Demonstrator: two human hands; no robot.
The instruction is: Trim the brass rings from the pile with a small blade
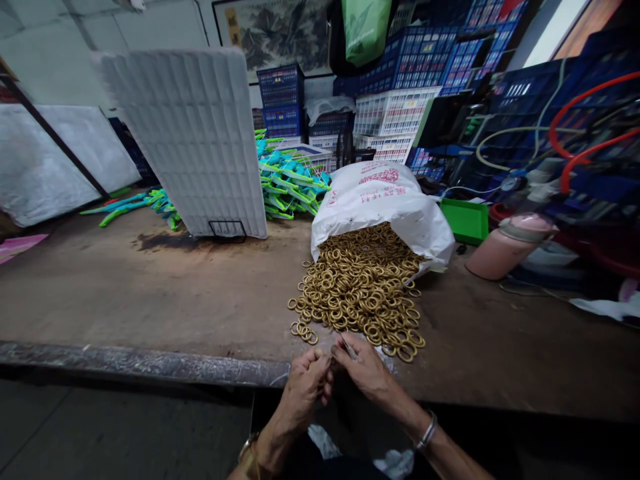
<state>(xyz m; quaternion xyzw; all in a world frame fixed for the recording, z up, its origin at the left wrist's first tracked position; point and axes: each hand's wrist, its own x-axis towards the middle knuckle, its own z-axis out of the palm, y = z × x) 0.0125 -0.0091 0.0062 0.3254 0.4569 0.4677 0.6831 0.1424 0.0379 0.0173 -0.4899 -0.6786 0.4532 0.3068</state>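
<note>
My left hand is closed at the table's front edge, its fingers curled with thumb and forefinger pinched together. Whatever sits in that pinch is too small and hidden to make out. My right hand is closed around a small pointed metal tool, whose kind I cannot tell; its fingertips are close beside the left ones. Just beyond both hands spreads a heap of brass-coloured rings. They spill from the mouth of a white woven sack with red print, lying on its side. A few rings lie at the heap's near left.
A white ribbed panel stands upright in a black wire holder on the wooden table. Green and blue plastic pieces are piled behind it. To the right are a green tray, a pink bottle and orange hoses. Crates are stacked behind.
</note>
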